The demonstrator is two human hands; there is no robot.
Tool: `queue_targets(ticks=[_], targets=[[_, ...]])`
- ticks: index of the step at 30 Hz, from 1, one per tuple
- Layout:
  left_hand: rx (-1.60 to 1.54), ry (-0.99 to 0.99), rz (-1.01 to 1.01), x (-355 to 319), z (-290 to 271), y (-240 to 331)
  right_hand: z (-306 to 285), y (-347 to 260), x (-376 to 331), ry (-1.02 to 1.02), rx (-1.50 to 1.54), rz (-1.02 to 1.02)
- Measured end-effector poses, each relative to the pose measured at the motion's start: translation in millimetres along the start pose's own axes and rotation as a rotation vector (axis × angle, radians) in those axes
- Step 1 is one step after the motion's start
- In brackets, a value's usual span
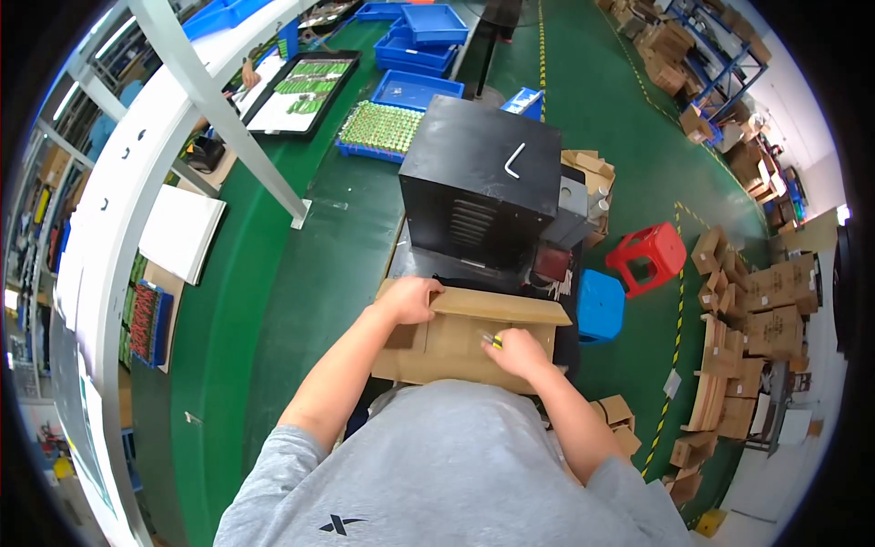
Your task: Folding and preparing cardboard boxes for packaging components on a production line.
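Observation:
An open cardboard box (469,351) lies right in front of my body, its far flap (501,307) raised. My left hand (410,300) is closed on the box's far left edge, fingers curled over the flap. Over the inside of the box, my right hand (519,354) is closed round a small yellow-and-black handled tool (493,342) with a short metal tip. The tip points left, close to the cardboard; whether it touches cannot be made out. Its exact kind is too small to tell.
Just beyond the box stands a black metal machine (483,169) with an L-shaped hex key (514,161) on top. At right are a blue stool (602,307) and a red stool (649,258). A green-topped bench (310,237) with a white post (223,109) runs along the left.

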State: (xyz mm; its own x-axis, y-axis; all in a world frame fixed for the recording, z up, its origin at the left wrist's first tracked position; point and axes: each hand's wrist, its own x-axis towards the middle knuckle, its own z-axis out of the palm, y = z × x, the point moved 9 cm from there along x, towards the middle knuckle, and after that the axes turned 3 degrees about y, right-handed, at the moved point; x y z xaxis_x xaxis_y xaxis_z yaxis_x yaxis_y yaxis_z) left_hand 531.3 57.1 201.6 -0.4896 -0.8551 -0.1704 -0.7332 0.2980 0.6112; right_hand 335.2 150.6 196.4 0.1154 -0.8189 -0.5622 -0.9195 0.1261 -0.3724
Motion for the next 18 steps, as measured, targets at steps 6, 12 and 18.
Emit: queue_targets(ticks=[6,12,18], targets=[[0.140,0.521,0.157,-48.2,-46.5,30.4,17.6,27.7,-0.8,-0.203,-0.084,-0.054],[-0.029,0.067,-0.059,-74.8,12.9,18.7,11.5,18.9,5.8,-0.211,-0.162,-0.151],[-0.170,-0.154,-0.313,-94.9,54.2,-6.1,-88.4,-38.6,-16.2,-0.080,0.046,-0.393]])
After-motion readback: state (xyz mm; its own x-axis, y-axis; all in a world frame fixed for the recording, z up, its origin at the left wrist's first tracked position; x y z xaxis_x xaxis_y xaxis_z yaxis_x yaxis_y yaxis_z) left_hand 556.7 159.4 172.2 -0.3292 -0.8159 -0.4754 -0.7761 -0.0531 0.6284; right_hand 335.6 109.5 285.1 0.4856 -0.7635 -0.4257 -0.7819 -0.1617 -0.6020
